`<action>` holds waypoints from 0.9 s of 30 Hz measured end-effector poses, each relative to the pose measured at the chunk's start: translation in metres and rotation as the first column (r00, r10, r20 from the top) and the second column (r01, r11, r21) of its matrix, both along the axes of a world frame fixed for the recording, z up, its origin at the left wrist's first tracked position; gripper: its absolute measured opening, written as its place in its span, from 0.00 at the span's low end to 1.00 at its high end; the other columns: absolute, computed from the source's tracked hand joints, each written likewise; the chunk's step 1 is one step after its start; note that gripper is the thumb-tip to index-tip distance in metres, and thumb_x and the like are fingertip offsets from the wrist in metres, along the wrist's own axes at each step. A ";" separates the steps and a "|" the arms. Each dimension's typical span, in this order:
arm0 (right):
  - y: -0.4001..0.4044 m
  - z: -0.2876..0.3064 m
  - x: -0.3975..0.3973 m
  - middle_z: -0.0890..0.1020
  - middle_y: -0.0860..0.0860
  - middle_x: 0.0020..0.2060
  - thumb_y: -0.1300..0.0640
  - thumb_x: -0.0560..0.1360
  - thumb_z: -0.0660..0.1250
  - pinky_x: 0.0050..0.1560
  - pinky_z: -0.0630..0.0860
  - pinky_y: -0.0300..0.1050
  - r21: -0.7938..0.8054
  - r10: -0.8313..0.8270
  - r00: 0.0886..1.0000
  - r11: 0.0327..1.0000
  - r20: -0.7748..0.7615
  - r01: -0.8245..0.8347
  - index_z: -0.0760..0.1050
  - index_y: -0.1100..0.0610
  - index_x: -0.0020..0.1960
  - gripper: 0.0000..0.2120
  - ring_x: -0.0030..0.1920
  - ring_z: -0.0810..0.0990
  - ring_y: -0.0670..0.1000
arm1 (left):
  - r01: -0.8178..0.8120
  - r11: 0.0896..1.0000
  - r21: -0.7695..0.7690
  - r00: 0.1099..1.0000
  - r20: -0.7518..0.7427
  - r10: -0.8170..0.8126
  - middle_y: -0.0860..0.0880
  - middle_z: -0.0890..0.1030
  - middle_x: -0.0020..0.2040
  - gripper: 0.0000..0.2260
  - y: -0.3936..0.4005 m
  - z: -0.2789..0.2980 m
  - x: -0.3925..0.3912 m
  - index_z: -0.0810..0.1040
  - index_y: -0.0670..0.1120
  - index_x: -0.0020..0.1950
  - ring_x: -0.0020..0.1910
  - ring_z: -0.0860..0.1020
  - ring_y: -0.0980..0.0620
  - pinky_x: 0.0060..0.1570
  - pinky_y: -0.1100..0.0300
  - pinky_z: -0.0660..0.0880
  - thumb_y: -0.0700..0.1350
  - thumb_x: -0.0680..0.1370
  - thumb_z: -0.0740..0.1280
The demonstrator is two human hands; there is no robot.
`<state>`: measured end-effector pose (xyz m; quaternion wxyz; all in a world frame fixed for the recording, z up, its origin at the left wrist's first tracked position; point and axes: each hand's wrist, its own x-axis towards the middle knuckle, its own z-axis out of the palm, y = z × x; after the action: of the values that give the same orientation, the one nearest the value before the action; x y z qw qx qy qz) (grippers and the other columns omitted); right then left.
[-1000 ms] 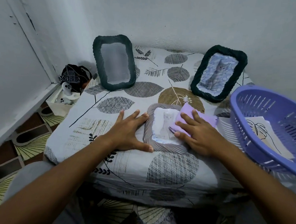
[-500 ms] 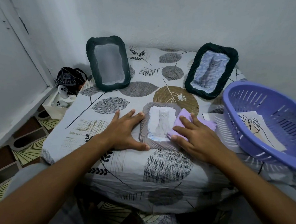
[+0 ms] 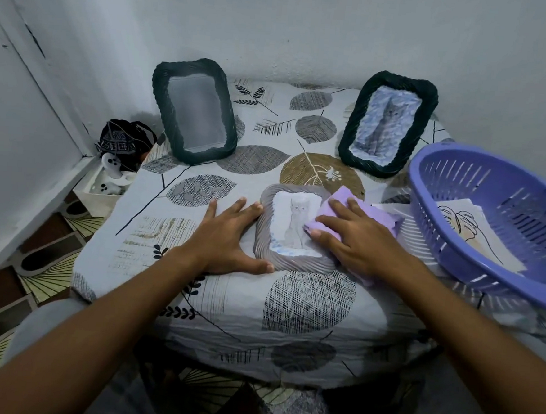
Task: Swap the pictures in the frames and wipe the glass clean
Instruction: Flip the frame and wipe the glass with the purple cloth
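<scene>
Three frames on the leaf-print tablecloth (image 3: 232, 304). The grey frame (image 3: 289, 261) lies flat nearest me, holding a picture of a pale cat. My left hand (image 3: 227, 236) lies flat beside its left edge, fingers straight and spread, fingertips touching the frame's upper left corner, thumb along the lower left corner. My right hand (image 3: 356, 241) presses a purple cloth (image 3: 346, 200) onto the right part of the glass, fingers extended on top of the cloth, not curled around it. The cloth covers the frame's right border and sticks out below my wrist.

At the back left, a dark frame (image 3: 195, 111) stands propped upright; its pane looks grey and I cannot tell what is inside. At the back right, a second dark frame (image 3: 388, 123) leans the same way, with a grey cat picture in it.

A purple slotted basket (image 3: 479, 189) sits at the right edge of the table, tilted, with a line-drawing leaf print (image 3: 470, 236) inside it. A white sheet pokes out under the basket, just beside the cloth.

Off the table on the left: a dark patterned bag (image 3: 122, 141) and a white controller (image 3: 112, 163) in a box on the floor.
</scene>
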<state>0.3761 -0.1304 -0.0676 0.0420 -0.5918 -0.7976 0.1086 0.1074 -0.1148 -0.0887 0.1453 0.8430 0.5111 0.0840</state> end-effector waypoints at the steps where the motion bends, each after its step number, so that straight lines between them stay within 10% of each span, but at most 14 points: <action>1: -0.009 -0.001 0.003 0.57 0.49 0.77 0.28 0.75 0.43 0.71 0.59 0.53 0.010 0.015 1.000 1.000 -0.013 -0.015 0.67 0.41 0.70 0.32 0.78 0.49 0.54 | -0.002 1.000 0.000 1.000 0.001 0.002 0.52 0.54 0.79 0.58 0.000 0.000 0.000 0.51 0.50 0.79 0.78 0.47 0.55 0.74 0.41 0.38 0.80 0.56 0.57; 19: -0.047 -0.007 0.000 0.65 0.51 0.74 0.25 0.71 0.37 0.66 0.67 0.51 0.146 0.058 0.997 0.988 -0.046 -0.051 0.76 0.46 0.61 0.40 0.77 0.55 0.56 | -0.004 1.000 0.008 1.000 0.008 0.004 0.52 0.55 0.79 0.59 -0.001 0.000 0.002 0.53 0.50 0.79 0.78 0.47 0.55 0.74 0.41 0.39 0.81 0.55 0.56; 27: -0.050 -0.005 -0.019 0.52 0.48 0.78 0.21 0.66 0.37 0.75 0.43 0.55 -0.028 0.084 0.979 0.995 -0.185 -0.091 0.70 0.43 0.69 0.45 0.77 0.40 0.53 | -0.012 1.000 0.011 1.000 0.015 0.011 0.52 0.55 0.79 0.57 -0.003 0.000 0.002 0.52 0.50 0.79 0.78 0.47 0.55 0.74 0.42 0.37 0.79 0.57 0.58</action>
<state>0.3567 -0.1805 -0.0729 0.0997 -0.5441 -0.8136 0.1792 0.1098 -0.1173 -0.0889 0.1438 0.8402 0.5143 0.0941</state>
